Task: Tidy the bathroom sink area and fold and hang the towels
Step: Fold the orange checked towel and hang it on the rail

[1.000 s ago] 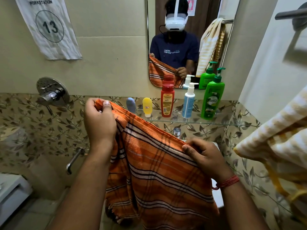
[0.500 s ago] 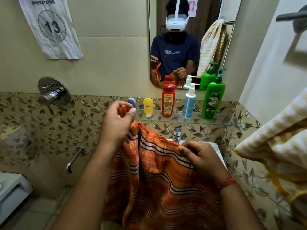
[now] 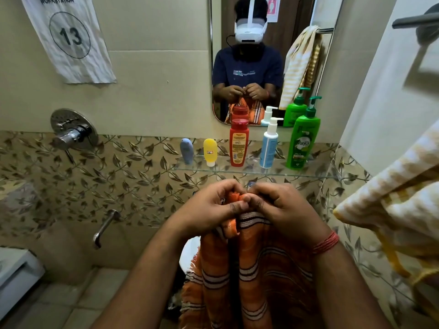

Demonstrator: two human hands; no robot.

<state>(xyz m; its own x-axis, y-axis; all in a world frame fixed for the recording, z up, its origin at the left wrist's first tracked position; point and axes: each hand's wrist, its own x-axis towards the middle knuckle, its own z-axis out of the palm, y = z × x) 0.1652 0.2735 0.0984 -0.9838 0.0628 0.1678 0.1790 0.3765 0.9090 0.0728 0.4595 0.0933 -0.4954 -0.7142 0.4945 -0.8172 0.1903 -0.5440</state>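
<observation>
Orange striped towel (image 3: 251,276), biggest thing in view, now hangs doubled in front of the person, top corners pinched together above the sink edge, the rest drooping in two long folds. A second ago it was spread wide, one corner in each hand; the hands have since come together, so the first lengthwise fold is likely made. Next probably a second fold, then hanging.

Yellow-and-white striped towel (image 3: 392,210) already hangs at right, below a dark rail (image 3: 413,20).

Glass shelf (image 3: 237,170) behind the hands carries five bottles upright in a row, unchanged: green pump bottle (image 3: 301,141), red bottle (image 3: 238,143), white-blue pump bottle (image 3: 268,143), yellow tube (image 3: 210,151), grey-blue tube (image 3: 186,150). Shelf looks tidy.

Left hand (image 3: 211,207) curled closed, thumb and fingers gripping a towel corner. Right hand (image 3: 285,210) likewise closed on the other corner, thumb tips touching.
</observation>
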